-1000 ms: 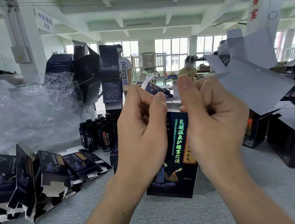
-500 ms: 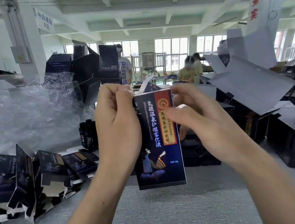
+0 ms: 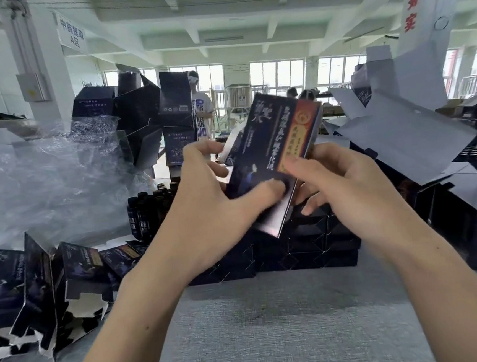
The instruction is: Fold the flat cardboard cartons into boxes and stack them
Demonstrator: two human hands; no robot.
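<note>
A dark blue carton (image 3: 274, 137) with an orange label stands tilted to the right in mid-air above the table, its lower end open and showing white inside. My left hand (image 3: 219, 208) grips its lower left, thumb pressed across the front near the bottom. My right hand (image 3: 344, 183) holds the lower right edge, thumb on the orange label and fingers curled behind. Folded dark boxes (image 3: 309, 246) lie in stacked rows on the table right behind my hands. Flat and half-opened cartons (image 3: 53, 283) lie heaped at the left.
Small dark bottles (image 3: 147, 212) stand behind my left hand. Crumpled clear plastic wrap (image 3: 44, 180) fills the left. Open cartons (image 3: 399, 126) with white insides pile at the right, dark ones (image 3: 145, 116) at the back. The grey table (image 3: 272, 322) spreads in front. People stand far behind.
The carton has swung from upright to leaning right and risen a little. My left hand slid from its upper left edge down to the bottom; my right thumb now presses the label.
</note>
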